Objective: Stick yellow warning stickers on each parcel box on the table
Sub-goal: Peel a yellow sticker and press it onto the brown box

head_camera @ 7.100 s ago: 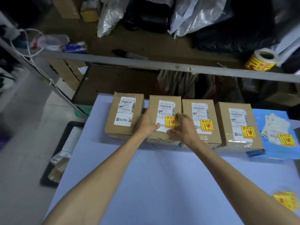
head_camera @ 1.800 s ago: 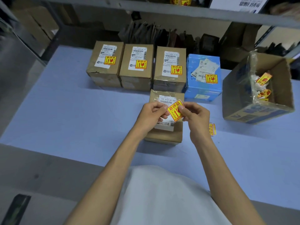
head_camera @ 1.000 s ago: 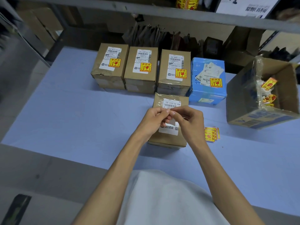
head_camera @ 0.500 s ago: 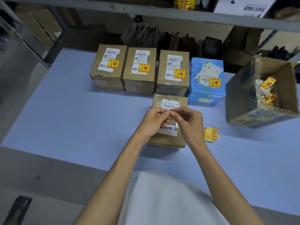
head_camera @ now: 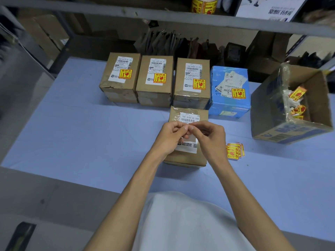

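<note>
Head view: left hand (head_camera: 171, 137) and right hand (head_camera: 208, 136) meet fingertip to fingertip, pinched narrow, over the unstickered parcel box (head_camera: 186, 157). What they hold, cannot tell. Loose yellow stickers (head_camera: 234, 151) lie on the bench (head_camera: 90, 142) just right of it.

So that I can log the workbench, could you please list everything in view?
stickered brown parcels: three, brown, back row
blue parcel: one, blue, stickered, row's right end
near parcel: one, brown, before the row, no yellow sticker visible
loose stickers: small stack, yellow, right of the near parcel
open carton: one, brown, table's right side, sticker scraps inside
sticker roll: one, yellow, upper shelf
table: one, pale blue
left hand, right hand: together pinching a thin slip above the near parcel
</note>
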A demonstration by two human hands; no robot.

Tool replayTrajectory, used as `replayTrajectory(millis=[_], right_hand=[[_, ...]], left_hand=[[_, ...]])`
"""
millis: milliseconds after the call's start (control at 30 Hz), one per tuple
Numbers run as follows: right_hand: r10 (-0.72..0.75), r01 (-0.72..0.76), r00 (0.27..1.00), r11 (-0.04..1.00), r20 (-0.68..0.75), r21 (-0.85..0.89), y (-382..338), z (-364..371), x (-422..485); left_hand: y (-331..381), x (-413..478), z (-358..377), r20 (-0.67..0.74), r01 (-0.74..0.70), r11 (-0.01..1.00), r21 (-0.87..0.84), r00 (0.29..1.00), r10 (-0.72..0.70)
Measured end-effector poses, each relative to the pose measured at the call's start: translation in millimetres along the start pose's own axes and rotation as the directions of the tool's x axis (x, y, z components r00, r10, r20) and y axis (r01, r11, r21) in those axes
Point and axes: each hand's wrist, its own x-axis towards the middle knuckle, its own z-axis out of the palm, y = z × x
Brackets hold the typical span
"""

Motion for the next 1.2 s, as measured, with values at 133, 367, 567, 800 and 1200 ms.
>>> replayTrajectory(millis=[133, 367, 567, 800, 1200], right_hand=[[-0.002, 0.002, 1.0, 1.0, 0.004, 0.01, -0.8, 0.8, -0.4], [-0.006, 0.006, 1.0, 1.0, 0.0, 0.018, 0.1, 1.8, -0.4], [0.031, -0.031, 0.999, 0.999, 0.016, 0.041, 1.7, 1.2, 0.7], [0.049, -0.05, 0.998, 0.998, 0.027, 0.049, 2.5, 0.6, 1.6], [0.015, -0.018, 0.997, 0.999, 0.071, 0.039, -4.4, -1.3, 0.7]], left_hand=[[0.8, -0.4, 0.0, -0.007, -0.011, 1.0, 0.029, 1.0, 0.011], [2.4, -1.1, 1.2, -0.01, -0.015, 0.999, 0.028, 1.0, 0.015], [4.4, -1.9, 1.5, -0.027, -0.01, 0.999, 0.031, 1.0, 0.011], [5.5, -2.0, 2.2, -0.031, -0.004, 1.0, 0.025, 1.0, 0.004], [2.5, -1.9, -1.4, -0.054, -0.04, 0.994, 0.101, 0.997, 0.046]])
